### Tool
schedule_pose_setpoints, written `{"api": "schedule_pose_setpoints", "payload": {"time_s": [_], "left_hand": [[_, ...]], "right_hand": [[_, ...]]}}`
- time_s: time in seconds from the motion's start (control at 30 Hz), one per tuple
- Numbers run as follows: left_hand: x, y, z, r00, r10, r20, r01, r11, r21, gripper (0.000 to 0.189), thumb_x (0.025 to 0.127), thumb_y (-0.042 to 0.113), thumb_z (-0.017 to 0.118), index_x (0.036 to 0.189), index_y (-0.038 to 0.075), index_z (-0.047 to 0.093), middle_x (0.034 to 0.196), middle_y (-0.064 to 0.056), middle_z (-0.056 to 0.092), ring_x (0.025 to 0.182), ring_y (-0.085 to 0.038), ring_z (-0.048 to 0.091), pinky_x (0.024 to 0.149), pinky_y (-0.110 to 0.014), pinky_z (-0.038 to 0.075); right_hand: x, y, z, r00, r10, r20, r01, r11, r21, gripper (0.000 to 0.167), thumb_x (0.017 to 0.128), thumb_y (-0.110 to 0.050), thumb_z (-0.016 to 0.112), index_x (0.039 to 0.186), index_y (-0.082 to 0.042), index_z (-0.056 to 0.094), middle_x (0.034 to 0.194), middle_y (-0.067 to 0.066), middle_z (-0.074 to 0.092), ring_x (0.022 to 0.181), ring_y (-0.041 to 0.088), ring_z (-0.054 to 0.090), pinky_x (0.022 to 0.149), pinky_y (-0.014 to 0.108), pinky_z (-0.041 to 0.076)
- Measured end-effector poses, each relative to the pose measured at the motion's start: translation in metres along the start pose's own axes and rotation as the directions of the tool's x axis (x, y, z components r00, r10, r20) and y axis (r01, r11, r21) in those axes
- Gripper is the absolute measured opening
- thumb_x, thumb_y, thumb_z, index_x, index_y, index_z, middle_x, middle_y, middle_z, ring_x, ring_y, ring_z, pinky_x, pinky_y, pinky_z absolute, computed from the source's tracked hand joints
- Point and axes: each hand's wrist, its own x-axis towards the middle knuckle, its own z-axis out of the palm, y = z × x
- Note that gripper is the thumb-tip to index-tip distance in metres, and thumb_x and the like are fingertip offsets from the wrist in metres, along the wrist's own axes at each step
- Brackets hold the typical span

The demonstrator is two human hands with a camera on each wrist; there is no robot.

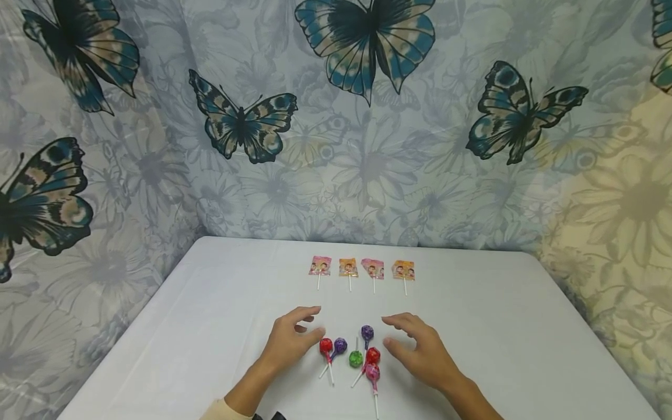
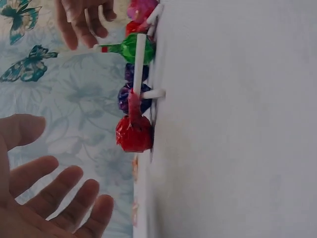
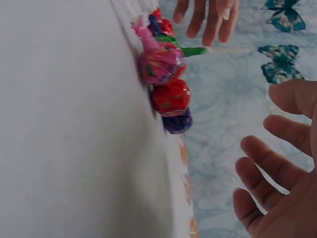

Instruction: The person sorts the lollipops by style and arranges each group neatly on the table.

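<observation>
Your green lollipop (image 1: 356, 359) sits on the white table (image 1: 199, 326) between your two hands, its stick standing up off the surface in both wrist views. Your left hand (image 1: 294, 338) is to the left of the green lollipop, palm turned toward it, fingers loosely curved and spread, holding nothing. Your right hand (image 1: 422, 353) mirrors it to the right of the green lollipop, fingers also parted and bent a little, nothing between them.

Just left of the green lollipop, toward your left hand, you have a left red lollipop (image 1: 326, 345) and a left purple lollipop (image 1: 340, 346), their sticks crossed on the near side. Your left thumb is near that red one, but the left wrist view shows a gap.

Beyond the green lollipop and slightly right is a far purple lollipop (image 1: 367, 333). Just right of the green one is a right red lollipop (image 1: 373, 355), and nearer you a pink lollipop (image 1: 372, 371) with its stick toward you.

Well beyond the green lollipop, four flat-wrapped lollipops (image 1: 349, 268) lie in a row, pink and orange alternating, sticks toward you. Behind them hangs a butterfly-patterned cloth (image 1: 367, 169).
</observation>
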Motion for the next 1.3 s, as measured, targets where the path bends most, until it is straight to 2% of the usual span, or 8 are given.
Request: {"api": "schedule_pose_setpoints", "payload": {"time_s": [0.17,0.33,0.43,0.57,0.73,0.93,1.2,1.3], "left_hand": [[-0.003,-0.009,0.004,1.0,-0.014,0.021,0.014,0.999,-0.03,0.041,0.086,0.021,0.073,0.121,0.002,0.066,0.117,-0.012,0.065,0.104,-0.028,0.059,0.084,-0.045,0.05],[-0.005,-0.018,0.007,0.997,-0.027,0.066,0.029,0.999,-0.041,0.041,0.086,0.023,0.073,0.121,0.001,0.065,0.116,-0.011,0.066,0.106,-0.027,0.058,0.086,-0.043,0.049],[-0.008,-0.023,0.01,0.995,-0.039,0.095,0.043,0.998,-0.043,0.043,0.086,0.026,0.073,0.121,0.002,0.065,0.114,-0.008,0.067,0.107,-0.024,0.059,0.088,-0.041,0.048],[-0.01,-0.027,0.012,0.994,-0.036,0.105,0.04,0.999,-0.028,0.045,0.085,0.031,0.074,0.121,0.004,0.066,0.11,-0.002,0.068,0.106,-0.019,0.059,0.091,-0.04,0.046],[-0.01,-0.031,0.016,0.994,-0.017,0.111,0.015,1.0,0.021,0.045,0.082,0.029,0.078,0.118,0.005,0.068,0.107,0.004,0.068,0.105,-0.016,0.058,0.094,-0.04,0.044],[-0.011,-0.035,0.016,0.993,0.006,0.116,-0.016,0.996,0.091,0.039,0.08,0.023,0.079,0.115,0.007,0.071,0.106,0.007,0.066,0.106,-0.015,0.057,0.094,-0.039,0.044],[-0.009,-0.038,0.015,0.993,0.067,0.099,-0.077,0.992,0.099,0.028,0.082,0.022,0.079,0.107,0.009,0.074,0.102,0.007,0.066,0.101,-0.017,0.058,0.089,-0.037,0.047],[-0.008,-0.038,0.015,0.993,0.066,0.097,-0.075,0.992,0.097,0.027,0.082,0.021,0.078,0.106,0.01,0.075,0.102,0.007,0.066,0.101,-0.017,0.059,0.089,-0.038,0.047]], "right_hand": [[-0.003,0.005,0.009,1.0,-0.008,0.003,0.008,0.999,0.035,0.032,0.083,-0.012,0.076,0.115,-0.013,0.07,0.107,-0.004,0.067,0.093,0.021,0.06,0.075,0.042,0.05],[-0.007,0.009,0.017,0.999,-0.043,0.006,0.043,0.998,0.048,0.027,0.085,-0.012,0.074,0.11,-0.006,0.07,0.103,0.0,0.068,0.089,0.018,0.06,0.071,0.034,0.048],[-0.01,0.013,0.021,0.999,-0.01,0.035,0.008,0.998,0.058,0.026,0.086,-0.017,0.074,0.109,-0.006,0.07,0.101,-0.002,0.068,0.09,0.016,0.06,0.075,0.033,0.049],[-0.013,0.015,0.024,0.997,0.046,0.067,-0.049,0.998,0.042,0.028,0.086,-0.025,0.074,0.108,-0.008,0.071,0.1,-0.007,0.067,0.092,0.011,0.059,0.081,0.033,0.049],[-0.014,0.017,0.025,0.996,0.06,0.065,-0.061,0.998,0.013,0.027,0.085,-0.029,0.075,0.106,-0.012,0.072,0.095,-0.014,0.064,0.086,0.008,0.055,0.074,0.03,0.048],[-0.011,0.019,0.029,0.985,0.131,0.114,-0.13,0.991,-0.018,0.025,0.085,-0.033,0.075,0.102,-0.016,0.074,0.091,-0.018,0.058,0.082,0.007,0.051,0.071,0.028,0.046],[-0.008,0.018,0.03,0.978,0.137,0.157,-0.134,0.991,-0.028,0.013,0.088,-0.031,0.072,0.096,-0.021,0.074,0.091,-0.015,0.054,0.087,0.012,0.051,0.075,0.032,0.047],[-0.007,0.018,0.03,0.976,0.144,0.163,-0.14,0.99,-0.036,0.011,0.088,-0.03,0.072,0.096,-0.023,0.074,0.091,-0.015,0.053,0.087,0.013,0.051,0.075,0.033,0.046]]}}
